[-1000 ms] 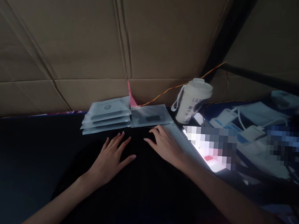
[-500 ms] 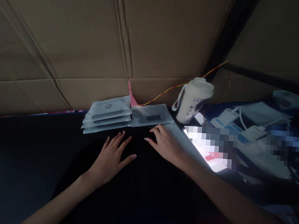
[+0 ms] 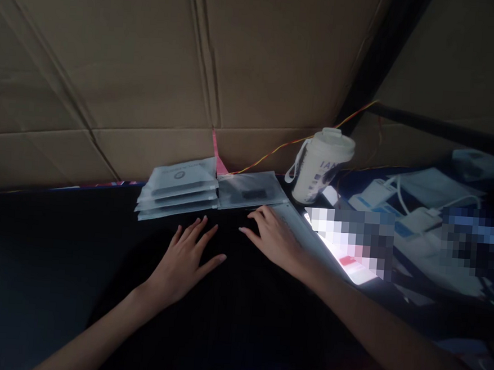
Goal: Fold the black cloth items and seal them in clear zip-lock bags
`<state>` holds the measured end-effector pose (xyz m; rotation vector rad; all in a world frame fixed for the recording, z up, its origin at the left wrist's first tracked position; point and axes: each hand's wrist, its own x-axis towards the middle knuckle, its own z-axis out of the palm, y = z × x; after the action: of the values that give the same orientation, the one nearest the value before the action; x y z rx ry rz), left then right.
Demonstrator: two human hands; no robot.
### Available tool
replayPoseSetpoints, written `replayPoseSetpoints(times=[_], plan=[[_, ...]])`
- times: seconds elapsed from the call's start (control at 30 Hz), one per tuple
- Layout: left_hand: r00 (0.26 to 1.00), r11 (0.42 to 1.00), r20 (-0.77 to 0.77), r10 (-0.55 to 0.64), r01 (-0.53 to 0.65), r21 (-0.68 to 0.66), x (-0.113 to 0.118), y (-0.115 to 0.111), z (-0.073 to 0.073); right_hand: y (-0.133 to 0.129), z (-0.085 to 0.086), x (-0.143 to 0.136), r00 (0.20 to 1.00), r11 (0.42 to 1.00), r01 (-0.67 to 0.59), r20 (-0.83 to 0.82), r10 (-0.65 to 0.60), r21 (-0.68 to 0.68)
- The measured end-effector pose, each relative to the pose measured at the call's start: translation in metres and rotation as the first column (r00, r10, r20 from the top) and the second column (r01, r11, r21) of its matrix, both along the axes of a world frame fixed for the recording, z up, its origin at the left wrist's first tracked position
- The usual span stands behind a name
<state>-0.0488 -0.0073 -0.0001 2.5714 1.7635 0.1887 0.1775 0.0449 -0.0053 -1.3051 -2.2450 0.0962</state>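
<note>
My left hand (image 3: pixel 180 262) lies flat on the dark surface with its fingers spread, holding nothing. Just beyond its fingertips is a stack of several frosted zip bags (image 3: pixel 182 180), the top one printed with a round mark. My right hand (image 3: pixel 275 237) rests with fingers apart and slightly bent, nothing in it, beside another frosted bag (image 3: pixel 297 225) that its wrist partly covers. A flat bag with a dark patch (image 3: pixel 253 190) lies beyond the right fingertips, next to the stack.
A lidded white cup (image 3: pixel 322 168) with a strap stands behind the right hand. Right of that hand lies a lit screen (image 3: pixel 357 271), partly pixelated. White plugs and cables (image 3: pixel 418 219) spread at the right. Cardboard (image 3: pixel 146 59) rises behind, with a red-yellow wire (image 3: pixel 270 153) along it.
</note>
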Motion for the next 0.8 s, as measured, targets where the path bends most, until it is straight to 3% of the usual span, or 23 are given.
replayPoseSetpoints(times=[0.8], plan=[[1.000,1.000,0.013,-0.009,0.009,0.019,-0.0003,0.0003,-0.0007,-0.0013,0.0004,-0.0005,0.999,1.000,0.012,-0.049,-0.013,-0.016]])
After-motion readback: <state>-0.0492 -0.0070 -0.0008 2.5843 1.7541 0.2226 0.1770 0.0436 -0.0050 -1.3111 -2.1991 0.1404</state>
